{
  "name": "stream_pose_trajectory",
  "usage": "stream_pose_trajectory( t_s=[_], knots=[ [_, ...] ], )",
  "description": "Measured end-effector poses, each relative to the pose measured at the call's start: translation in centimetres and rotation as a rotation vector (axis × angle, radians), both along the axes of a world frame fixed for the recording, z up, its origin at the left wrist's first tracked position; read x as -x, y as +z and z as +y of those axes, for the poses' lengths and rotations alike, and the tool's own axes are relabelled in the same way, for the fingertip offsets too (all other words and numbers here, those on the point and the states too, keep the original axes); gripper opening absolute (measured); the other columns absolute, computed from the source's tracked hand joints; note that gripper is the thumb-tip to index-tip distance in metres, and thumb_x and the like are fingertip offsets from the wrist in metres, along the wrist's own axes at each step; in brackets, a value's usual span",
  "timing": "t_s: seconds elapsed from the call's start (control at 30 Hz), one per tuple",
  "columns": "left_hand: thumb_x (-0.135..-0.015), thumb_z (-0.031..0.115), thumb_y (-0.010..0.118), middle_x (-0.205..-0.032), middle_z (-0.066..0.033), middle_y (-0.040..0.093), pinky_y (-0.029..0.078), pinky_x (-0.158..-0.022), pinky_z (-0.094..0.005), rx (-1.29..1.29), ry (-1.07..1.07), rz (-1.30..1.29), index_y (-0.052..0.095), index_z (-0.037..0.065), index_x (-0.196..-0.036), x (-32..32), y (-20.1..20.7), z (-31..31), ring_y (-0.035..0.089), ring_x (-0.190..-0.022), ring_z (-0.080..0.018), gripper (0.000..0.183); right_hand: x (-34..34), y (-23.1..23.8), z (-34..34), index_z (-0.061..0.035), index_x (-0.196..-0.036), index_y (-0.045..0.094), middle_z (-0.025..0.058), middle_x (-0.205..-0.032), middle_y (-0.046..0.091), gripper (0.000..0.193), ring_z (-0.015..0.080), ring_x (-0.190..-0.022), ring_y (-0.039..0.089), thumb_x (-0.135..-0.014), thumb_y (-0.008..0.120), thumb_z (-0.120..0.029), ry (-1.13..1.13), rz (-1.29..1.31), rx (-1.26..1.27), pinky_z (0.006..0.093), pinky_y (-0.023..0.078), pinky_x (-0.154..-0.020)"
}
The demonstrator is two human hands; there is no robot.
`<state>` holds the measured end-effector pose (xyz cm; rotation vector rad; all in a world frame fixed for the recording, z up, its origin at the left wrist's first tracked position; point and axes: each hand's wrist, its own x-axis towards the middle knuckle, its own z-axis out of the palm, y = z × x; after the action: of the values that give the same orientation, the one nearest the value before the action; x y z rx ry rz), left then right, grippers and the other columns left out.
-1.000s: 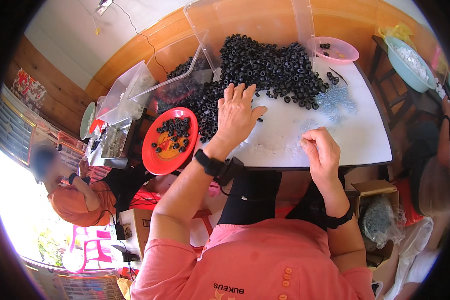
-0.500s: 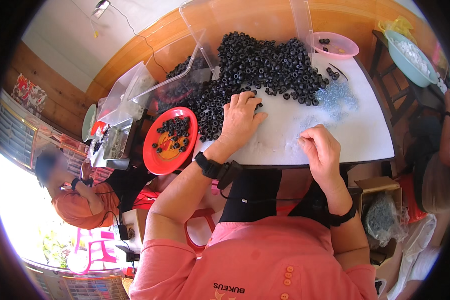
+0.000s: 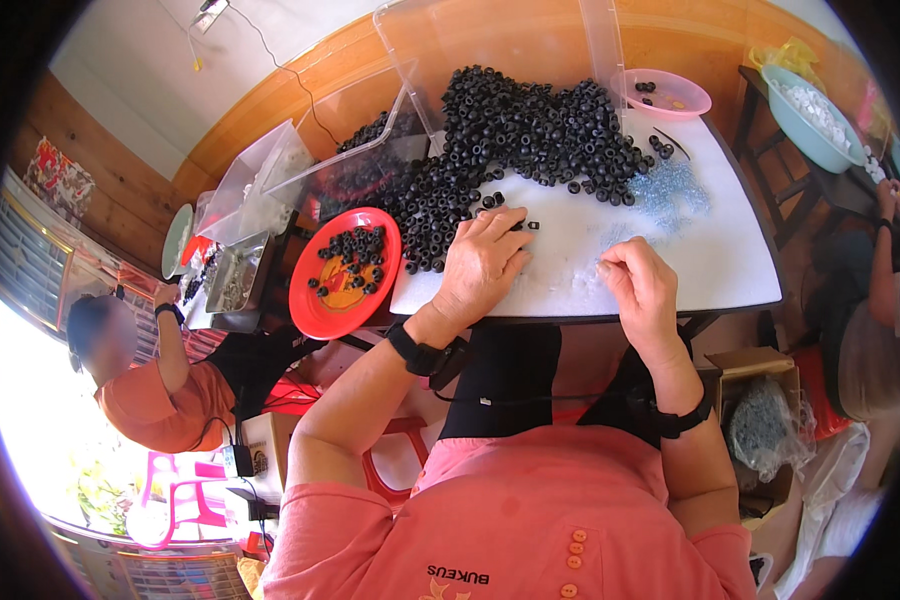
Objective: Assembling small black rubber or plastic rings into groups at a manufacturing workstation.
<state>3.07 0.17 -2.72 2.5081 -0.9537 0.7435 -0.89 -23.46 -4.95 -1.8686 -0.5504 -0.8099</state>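
My left hand [image 3: 483,262] lies palm down near the front of the white tabletop [image 3: 570,290], fingers stretched out. A few small black ring-shaped parts [image 3: 533,225] lie by its fingertips; what is under the palm is hidden. Beyond it spreads a big heap of black ring-shaped parts [image 3: 530,120]. My right hand [image 3: 642,285] hovers over the front edge with thumb and index finger pinched together. Whatever sits in that pinch is too small to make out. Small clear bluish pieces [image 3: 670,195] lie scattered on the table beyond my right hand.
A red plate [image 3: 315,305] with black parts stands left of the heap, beside clear plastic boxes [image 3: 260,180]. At the back right is a pink bowl [image 3: 685,100]. A person in orange [image 3: 145,410] sits at the left; another person's arm [image 3: 885,250] shows at the right.
My left hand has drawn back from the heap toward the table's front edge, and a few black parts now lie loose by its fingers. My right hand stays pinched, nearly in place.
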Motion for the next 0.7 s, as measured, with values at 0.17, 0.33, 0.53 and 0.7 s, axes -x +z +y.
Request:
stream_pose_trajectory(
  t_s=[0.17, 0.33, 0.53, 0.7],
  knots=[
    [-0.075, 0.008, 0.072, -0.118, -0.0082, 0.066, 0.045, -0.092, -0.0424, -0.023, -0.081, -0.014, 0.070, 0.005, -0.098, 1.2, 0.2, 0.9, 0.057, -0.118, -0.0300, 0.023, 0.1, 0.0, 0.1, -0.0027, -0.086, 0.057, 0.0106, -0.075, 0.055, 0.010, 0.0285, -0.066, 0.057, -0.083, 0.065, 0.001, -0.018, 0.020, 0.008, 0.0365, 0.045, -0.059],
    [-0.074, 0.008, 0.074, -0.115, -0.0076, 0.066, 0.045, -0.091, -0.0418, 0.025, -0.151, 0.035, 0.070, 0.007, -0.098, 1.8, 0.3, 2.4, 0.058, -0.116, -0.0301, 0.024, 0.1, -0.2, 0.2, -0.0027, -0.086, 0.057, 0.0100, -0.076, 0.057, 0.011, 0.0272, -0.066, 0.058, -0.083, 0.066, 0.002, -0.019, 0.036, 0.001, 0.0345, 0.046, -0.059],
    [-0.069, 0.003, 0.075, -0.118, -0.0095, 0.064, 0.046, -0.090, -0.0429, 0.078, -0.148, 0.027, 0.068, 0.008, -0.104, 2.8, 0.5, 3.2, 0.057, -0.116, -0.0336, 0.036, 0.3, -0.1, 0.3, -0.0025, -0.086, 0.056, 0.0088, -0.076, 0.056, 0.011, 0.0246, -0.066, 0.057, -0.083, 0.065, 0.003, -0.028, 0.045, 0.012, 0.0328, 0.045, -0.060],
    [-0.067, 0.000, 0.075, -0.120, -0.0114, 0.062, 0.047, -0.088, -0.0429, 0.105, -0.093, -0.044, 0.067, 0.008, -0.106, 3.7, 1.1, 3.7, 0.056, -0.115, -0.0359, 0.040, 0.3, -0.1, 0.3, -0.0024, -0.086, 0.056, 0.0083, -0.076, 0.055, 0.011, 0.0234, -0.066, 0.057, -0.083, 0.066, 0.002, -0.026, 0.061, 0.017, 0.0319, 0.045, -0.061]
  ],
)
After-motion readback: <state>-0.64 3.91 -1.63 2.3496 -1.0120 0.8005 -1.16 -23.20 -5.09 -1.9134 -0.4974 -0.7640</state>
